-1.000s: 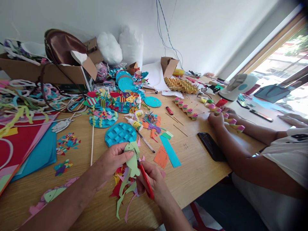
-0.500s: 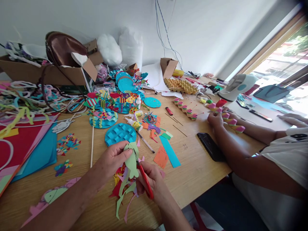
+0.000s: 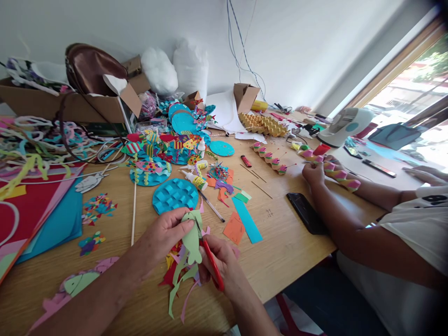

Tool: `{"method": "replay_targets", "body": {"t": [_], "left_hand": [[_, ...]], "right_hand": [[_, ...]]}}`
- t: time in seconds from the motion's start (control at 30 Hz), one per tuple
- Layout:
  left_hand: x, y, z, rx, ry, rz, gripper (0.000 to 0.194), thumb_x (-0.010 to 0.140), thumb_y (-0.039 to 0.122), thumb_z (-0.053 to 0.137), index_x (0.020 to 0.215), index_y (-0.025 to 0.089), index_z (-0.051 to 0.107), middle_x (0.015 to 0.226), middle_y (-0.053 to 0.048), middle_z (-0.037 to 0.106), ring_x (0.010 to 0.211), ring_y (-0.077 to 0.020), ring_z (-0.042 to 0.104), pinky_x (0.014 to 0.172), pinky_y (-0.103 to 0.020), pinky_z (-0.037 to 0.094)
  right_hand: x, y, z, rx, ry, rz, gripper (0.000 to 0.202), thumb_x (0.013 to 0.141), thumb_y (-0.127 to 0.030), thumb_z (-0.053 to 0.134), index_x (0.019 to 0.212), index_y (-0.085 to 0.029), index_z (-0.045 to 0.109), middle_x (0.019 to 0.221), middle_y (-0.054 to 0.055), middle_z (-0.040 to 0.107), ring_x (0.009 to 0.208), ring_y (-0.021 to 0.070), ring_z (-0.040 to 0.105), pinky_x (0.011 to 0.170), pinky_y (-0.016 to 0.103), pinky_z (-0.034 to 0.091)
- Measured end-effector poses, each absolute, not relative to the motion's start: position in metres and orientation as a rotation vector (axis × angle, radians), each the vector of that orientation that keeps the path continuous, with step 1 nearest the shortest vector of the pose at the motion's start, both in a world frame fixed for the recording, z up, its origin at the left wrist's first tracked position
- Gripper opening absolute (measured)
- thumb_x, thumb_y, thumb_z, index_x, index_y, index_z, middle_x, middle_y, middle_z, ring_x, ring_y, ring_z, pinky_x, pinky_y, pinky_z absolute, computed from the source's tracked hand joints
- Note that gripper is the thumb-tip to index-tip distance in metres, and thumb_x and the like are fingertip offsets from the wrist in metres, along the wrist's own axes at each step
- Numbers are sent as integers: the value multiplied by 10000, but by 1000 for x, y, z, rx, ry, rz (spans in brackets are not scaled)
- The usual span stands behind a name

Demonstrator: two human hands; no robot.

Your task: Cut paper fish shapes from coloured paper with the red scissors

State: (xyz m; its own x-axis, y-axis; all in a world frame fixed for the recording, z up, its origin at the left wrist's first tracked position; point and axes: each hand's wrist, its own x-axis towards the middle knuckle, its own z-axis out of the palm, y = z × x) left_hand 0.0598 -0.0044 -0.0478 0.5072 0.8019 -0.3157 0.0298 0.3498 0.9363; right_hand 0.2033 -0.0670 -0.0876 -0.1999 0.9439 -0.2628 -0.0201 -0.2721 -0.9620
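Observation:
My left hand [image 3: 171, 231] pinches a light green paper fish [image 3: 191, 240] between thumb and fingers. Closed round the handles of red scissors [image 3: 213, 263] is my right hand [image 3: 220, 259], and the blades meet the fish's right edge. Beneath both hands lies a heap of paper scraps [image 3: 172, 270] in green, pink, red and yellow. Another green fish cutout [image 3: 82, 283] rests on pink paper at the lower left, partly behind my left forearm. Just beyond my left hand sits a blue woven paper disc [image 3: 175, 195].
A pen [image 3: 212, 206], glue bottle [image 3: 194, 180], orange paper square [image 3: 234, 228] and blue strip [image 3: 247, 219] lie ahead. A black phone [image 3: 306, 213] is at the right, near a co-worker's hands [image 3: 314, 172] holding a pink-and-green strip. A wooden stick [image 3: 134, 212] lies left.
The paper fish has turned and shifted slightly in my left hand, with the scissors still at its right edge. The co-worker's coloured strip has tilted a little.

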Motion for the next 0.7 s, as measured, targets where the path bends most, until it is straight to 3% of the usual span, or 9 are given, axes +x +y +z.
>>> {"method": "replay_targets", "body": {"t": [0.33,0.7], "left_hand": [[58,-3,-48,1074,905,602,289,679,436,683,712,181,551,591,49,550,530,-92,459,524,-201,401],[56,-7,-47,1097,865,548,264,716,424,637,714,175,549,647,24,566,591,-114,493,575,-221,421]], "right_hand": [[202,-68,-92,-1256,-1184,1590,562,727,-732,517,622,-183,459,409,-49,458,342,54,387,364,162,280],[202,-68,-89,-1268,-1169,1585,540,725,-707,540,638,-176,484,444,-40,481,377,68,430,383,167,317]]}}
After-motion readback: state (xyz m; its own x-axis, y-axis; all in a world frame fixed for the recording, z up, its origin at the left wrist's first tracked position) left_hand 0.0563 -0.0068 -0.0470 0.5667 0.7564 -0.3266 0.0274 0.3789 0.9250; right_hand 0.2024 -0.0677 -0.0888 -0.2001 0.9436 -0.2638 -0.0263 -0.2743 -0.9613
